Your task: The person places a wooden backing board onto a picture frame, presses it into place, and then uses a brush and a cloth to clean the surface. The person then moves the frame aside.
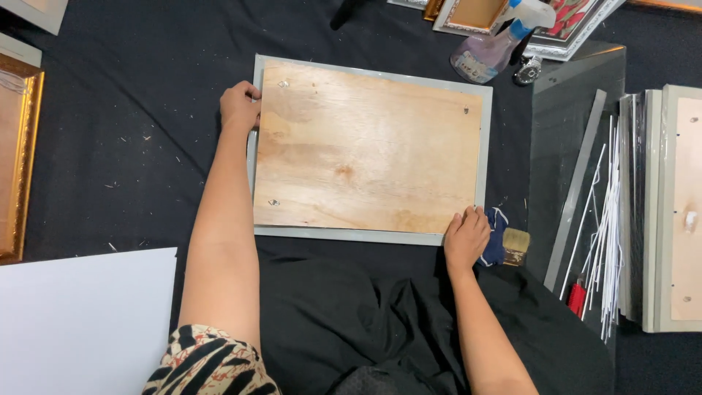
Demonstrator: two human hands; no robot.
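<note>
Head view of a picture frame point(369, 151) lying face down near the middle of a black cloth point(124, 146), its pale plywood backing board point(365, 153) uppermost and bordered on all sides by a narrow grey moulding. The left hand point(239, 106) rests at the frame's far left corner, its fingers curled closed over the grey edge. The right hand point(466, 238) lies at the near right corner, fingers flat and loosely spread on the edge of the frame, gripping nothing. Small metal tabs show near the board's left and right edges. Just beside the right hand lie a dark blue rag point(497, 238) and a small flat paintbrush point(516, 246), touching each other. A white sheet point(84, 322) fills the near left corner of the cloth; a gilt frame point(18, 157) runs along its left edge. At the far edge stand a clear spray bottle point(491, 45) and further ornate frames point(563, 29). To the right lie a dark glass pane point(567, 132), a bundle of thin white strips point(608, 234), a red-handled tool point(578, 296), and a stack of grey frames point(669, 208) with a wooden backing.
</note>
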